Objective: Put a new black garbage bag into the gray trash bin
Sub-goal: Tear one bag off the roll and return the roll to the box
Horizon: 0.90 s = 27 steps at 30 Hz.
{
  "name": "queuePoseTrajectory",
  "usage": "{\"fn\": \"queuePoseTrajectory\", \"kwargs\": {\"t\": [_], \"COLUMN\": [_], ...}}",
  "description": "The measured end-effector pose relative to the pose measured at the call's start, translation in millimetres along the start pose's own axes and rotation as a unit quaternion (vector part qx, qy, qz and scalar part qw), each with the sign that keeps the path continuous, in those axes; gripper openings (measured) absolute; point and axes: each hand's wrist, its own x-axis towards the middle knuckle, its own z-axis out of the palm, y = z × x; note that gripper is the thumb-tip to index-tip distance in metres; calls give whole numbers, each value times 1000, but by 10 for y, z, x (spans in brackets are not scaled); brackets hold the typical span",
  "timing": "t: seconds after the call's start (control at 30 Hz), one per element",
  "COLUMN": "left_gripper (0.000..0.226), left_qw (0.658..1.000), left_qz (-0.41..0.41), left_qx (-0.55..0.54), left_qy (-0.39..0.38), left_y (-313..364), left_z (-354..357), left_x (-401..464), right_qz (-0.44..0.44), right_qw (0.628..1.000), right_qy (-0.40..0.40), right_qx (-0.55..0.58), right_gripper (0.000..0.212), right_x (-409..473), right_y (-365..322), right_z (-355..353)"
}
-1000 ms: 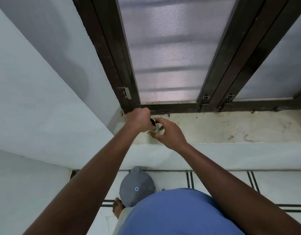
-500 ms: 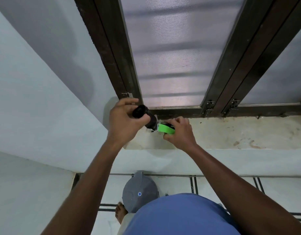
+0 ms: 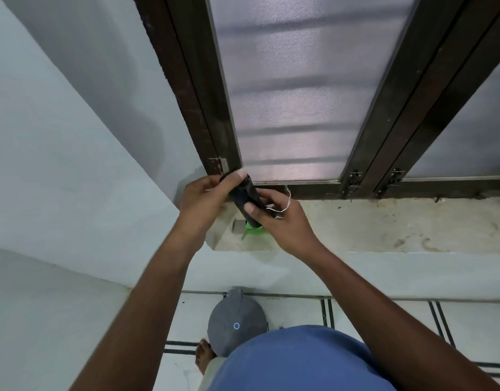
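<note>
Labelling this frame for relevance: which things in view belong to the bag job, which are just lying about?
Job:
black bag roll, held by left hand and right hand
gray trash bin, lid closed, on the floor

Lying about:
green item on the sill
window frame

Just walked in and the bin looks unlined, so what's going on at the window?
A person stands at the window sill, both hands around a black roll of garbage bags. The left hand grips its upper end; the right hand holds the lower end. The gray trash bin sits on the floor below, lid closed.
</note>
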Motion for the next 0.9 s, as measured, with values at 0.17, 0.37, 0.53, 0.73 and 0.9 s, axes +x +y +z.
{"fn": "queuePoseTrajectory", "kwargs": {"t": [0.17,0.37,0.53,0.73,0.9], "left_gripper": [52,39,54,53,57], "left_qw": [973,925,945,983,982], "left_qz": [-97,-171,-191,-114,-68], "left_qx": [-147,-290,-205,-100,-100], "left_qy": [-148,-175,-169,-108,-143], "left_y": [-96,-290,-526,-610,-529], "left_z": [157,204,147,88,131], "left_x": [-94,-113,-85,-181,-271], "right_qz": [92,197,275,133,2], "right_qw": [989,947,907,965,979], "right_qy": [70,132,157,199,22], "right_qx": [95,216,277,-104,-205], "right_gripper": [32,33,31,91,68], "right_x": [-122,-155,-217,-470,-307], "right_y": [-206,-140,4,-120,-436], "right_z": [24,-90,-202,-191,-175]}}
